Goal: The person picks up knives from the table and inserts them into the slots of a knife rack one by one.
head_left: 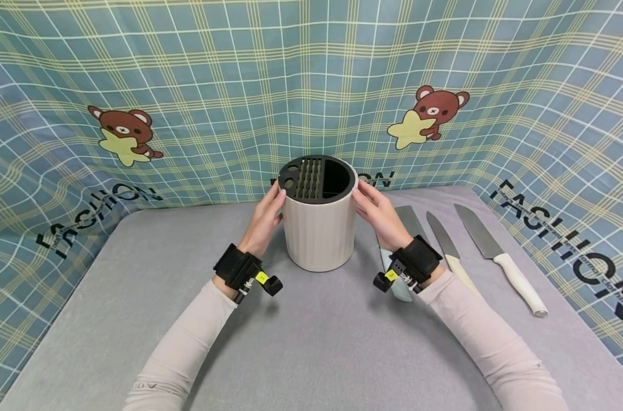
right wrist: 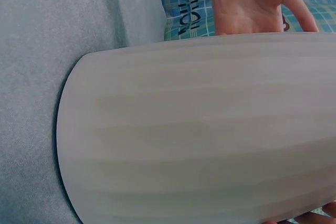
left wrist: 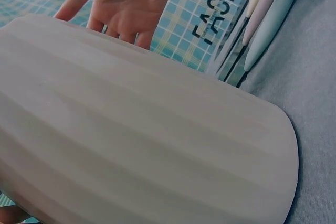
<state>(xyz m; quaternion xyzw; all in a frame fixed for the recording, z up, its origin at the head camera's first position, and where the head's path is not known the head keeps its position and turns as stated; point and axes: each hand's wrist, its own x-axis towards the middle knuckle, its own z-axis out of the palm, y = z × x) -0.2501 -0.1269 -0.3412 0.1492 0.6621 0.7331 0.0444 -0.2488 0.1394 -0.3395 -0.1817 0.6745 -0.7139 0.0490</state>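
Observation:
A light grey, ribbed round knife holder (head_left: 319, 237) stands upright on the grey table. Its black top (head_left: 311, 180) has a slotted grid, two round holes on the left and a large opening on the right. My left hand (head_left: 262, 221) touches the holder's left side near the rim, fingers fairly straight. On the opposite side my right hand (head_left: 382, 216) rests its fingertips just under the rim. The holder's ribbed wall (left wrist: 147, 124) fills most of the left wrist view and hides the right hand's fingertips there. Likewise, in the right wrist view the wall (right wrist: 194, 124) covers the left fingertips.
Several knives lie to the right: a white-handled knife (head_left: 517, 279), a cream-handled knife (head_left: 447, 242) and a broad blade (head_left: 408, 217), partly behind my right hand and wrist. In the left wrist view a pink handle (left wrist: 262, 6) shows too. A checked cloth (head_left: 239, 103) stands behind the table.

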